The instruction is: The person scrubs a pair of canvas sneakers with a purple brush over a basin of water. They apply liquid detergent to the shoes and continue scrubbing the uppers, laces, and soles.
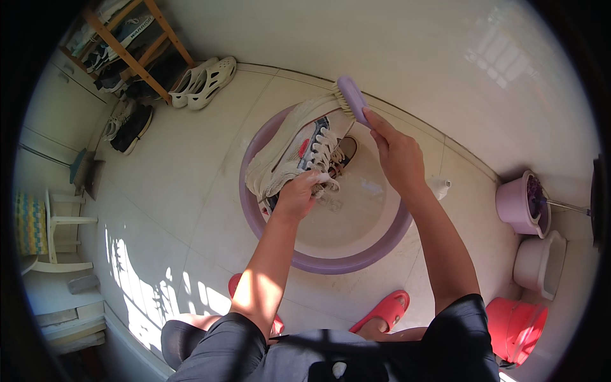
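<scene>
My left hand (300,195) grips a white sneaker (291,148) by its collar and tongue, holding it tilted over a purple-rimmed basin (329,265). The sneaker has a thick pale sole, white laces and a red patch on its side. In my right hand (398,152) is a purple scrub brush (352,98). Its pale bristles touch the toe end of the sneaker. Cloudy water (353,217) lies in the basin. A dark shoe with a brown insole (350,149) sits there too, partly hidden behind the sneaker.
A white bottle (438,187) stands right of the basin. Along the right wall are a purple mop bucket (513,203), a pale tub (530,265) and a red bucket (510,329). Cream clogs (210,86) rest beside a wooden shoe rack (129,55); a white chair (71,219) stands left.
</scene>
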Motion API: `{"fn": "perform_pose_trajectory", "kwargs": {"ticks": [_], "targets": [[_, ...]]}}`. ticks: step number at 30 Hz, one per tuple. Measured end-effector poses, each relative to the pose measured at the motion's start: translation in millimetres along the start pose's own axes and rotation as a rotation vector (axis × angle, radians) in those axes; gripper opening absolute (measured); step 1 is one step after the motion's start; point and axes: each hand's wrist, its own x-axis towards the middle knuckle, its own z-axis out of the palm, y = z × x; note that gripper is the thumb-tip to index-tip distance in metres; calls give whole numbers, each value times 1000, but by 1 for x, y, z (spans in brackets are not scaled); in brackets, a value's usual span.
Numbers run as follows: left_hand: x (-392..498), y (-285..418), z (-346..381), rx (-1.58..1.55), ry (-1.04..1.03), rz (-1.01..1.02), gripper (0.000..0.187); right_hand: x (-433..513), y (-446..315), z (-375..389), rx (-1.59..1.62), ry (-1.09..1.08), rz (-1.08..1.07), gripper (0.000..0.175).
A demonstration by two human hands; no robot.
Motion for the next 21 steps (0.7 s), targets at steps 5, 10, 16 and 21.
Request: {"fn": "perform_pose_trajectory", "kwargs": {"ticks": [5,10,16,21], "targets": [[1,0,-2,-595,19,-78,15,-13,-16,7,-95,-122,-191,49],[1,5,5,-628,89,-46,16,-9,-20,9,-110,-182,-105,48],[3,-1,-5,-618,-34,-77,26,13,-14,6,-96,-27,-139,49],[2,-9,-8,-594,88,-43,22,-5,-40,-3,-211,-363,-132,43]]}}
